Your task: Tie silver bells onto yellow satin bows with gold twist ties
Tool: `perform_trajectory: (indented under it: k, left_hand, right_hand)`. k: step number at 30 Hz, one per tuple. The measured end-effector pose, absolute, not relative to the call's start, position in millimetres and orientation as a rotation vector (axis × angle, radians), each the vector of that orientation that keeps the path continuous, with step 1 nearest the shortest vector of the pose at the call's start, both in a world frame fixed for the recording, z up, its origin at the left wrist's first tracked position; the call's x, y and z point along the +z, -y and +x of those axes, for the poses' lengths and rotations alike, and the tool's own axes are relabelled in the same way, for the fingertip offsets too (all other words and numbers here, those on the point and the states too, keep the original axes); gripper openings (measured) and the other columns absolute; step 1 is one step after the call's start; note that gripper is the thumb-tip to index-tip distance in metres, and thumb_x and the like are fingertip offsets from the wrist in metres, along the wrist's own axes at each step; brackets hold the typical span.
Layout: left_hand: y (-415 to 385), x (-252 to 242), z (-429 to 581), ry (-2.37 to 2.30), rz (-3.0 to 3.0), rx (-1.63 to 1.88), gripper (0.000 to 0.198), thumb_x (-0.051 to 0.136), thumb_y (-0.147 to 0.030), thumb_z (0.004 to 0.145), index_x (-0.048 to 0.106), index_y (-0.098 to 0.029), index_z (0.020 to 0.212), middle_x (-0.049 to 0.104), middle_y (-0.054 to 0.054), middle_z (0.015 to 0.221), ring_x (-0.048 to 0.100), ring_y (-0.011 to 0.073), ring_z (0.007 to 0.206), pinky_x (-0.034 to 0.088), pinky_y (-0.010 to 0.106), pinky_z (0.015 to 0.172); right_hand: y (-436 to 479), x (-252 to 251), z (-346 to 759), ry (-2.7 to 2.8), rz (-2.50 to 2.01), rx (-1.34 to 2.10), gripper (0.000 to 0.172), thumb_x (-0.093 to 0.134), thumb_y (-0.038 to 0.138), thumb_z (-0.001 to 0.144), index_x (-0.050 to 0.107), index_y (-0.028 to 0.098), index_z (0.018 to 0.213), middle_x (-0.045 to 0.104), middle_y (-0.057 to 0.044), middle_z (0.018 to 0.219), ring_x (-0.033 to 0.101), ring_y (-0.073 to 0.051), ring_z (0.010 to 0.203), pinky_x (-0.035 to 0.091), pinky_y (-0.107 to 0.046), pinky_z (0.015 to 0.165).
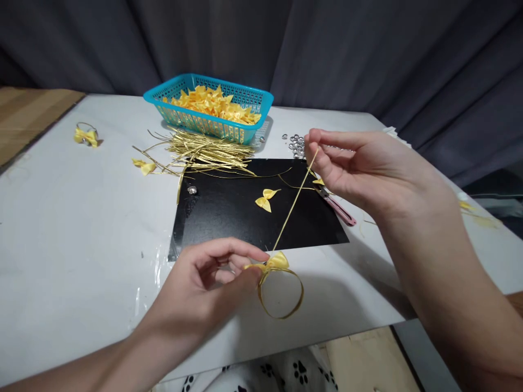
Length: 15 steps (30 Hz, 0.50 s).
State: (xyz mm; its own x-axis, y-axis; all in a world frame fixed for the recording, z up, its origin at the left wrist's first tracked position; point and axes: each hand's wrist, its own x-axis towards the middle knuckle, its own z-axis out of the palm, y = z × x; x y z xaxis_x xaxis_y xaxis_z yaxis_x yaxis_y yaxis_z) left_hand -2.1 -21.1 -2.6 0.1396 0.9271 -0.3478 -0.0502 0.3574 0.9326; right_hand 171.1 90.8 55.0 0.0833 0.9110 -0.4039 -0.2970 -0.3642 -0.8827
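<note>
- The left hand (208, 277) comes in from the lower left with the forearm low over the white table (81, 228) and the palm turned inward; thumb and forefinger are pressed together on the yellow bow (278, 261), the other fingers curled loosely behind
- The yellow bow sits just off the near edge of the black mat (229, 212), raised a little above the table, with a wire loop (286, 313) hanging below it
- The right hand (359, 169) reaches in from the right, held higher and further back, wrist bent and palm facing left; its thumb and forefinger pinch the far end of the gold wire (294, 201), the remaining fingers stretched out beside them
- The gold wire runs taut and slanted from the right hand's fingertips down to the bow
- On the mat lie a loose bow (266, 199) and, at its right edge, a pink-handled tool (341, 211)
- Behind the mat lies a bundle of gold wires (208, 152), and beyond it stands a blue basket (204, 124) filled with yellow bows
- Small silver bells (296, 144) lie near the right hand's fingertips
</note>
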Motion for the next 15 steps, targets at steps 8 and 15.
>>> perform_trajectory:
  k: [8,15]
  left_hand:
    - [23.4,-4.9,-3.3,-1.272,1.105,0.932,0.012,0.070,-0.033,0.065,0.073,-0.022,0.068,0.061,0.001,0.054,0.047,0.0103,0.048,0.036,0.019,0.043]
    - [22.0,-12.1,-3.9,-1.219,1.043,0.842,0.019,0.066,-0.038,0.072,0.071,-0.021,0.079,0.060,0.001,0.063,0.050,0.0115,0.056,0.037,0.020,0.048]
  right_hand:
    - [-94.8,51.4,173.8,0.705,-1.324,1.498,0.025,0.050,0.006,0.085,0.061,0.015,0.065,0.066,0.000,0.076,0.066,-0.007,0.088,0.050,0.001,0.066]
    - [-87.6,66.9,172.7,0.497,-1.280,1.551,0.017,0.049,0.007,0.086,0.061,0.007,0.074,0.060,0.002,0.070,0.059,0.002,0.056,0.046,0.003,0.063]
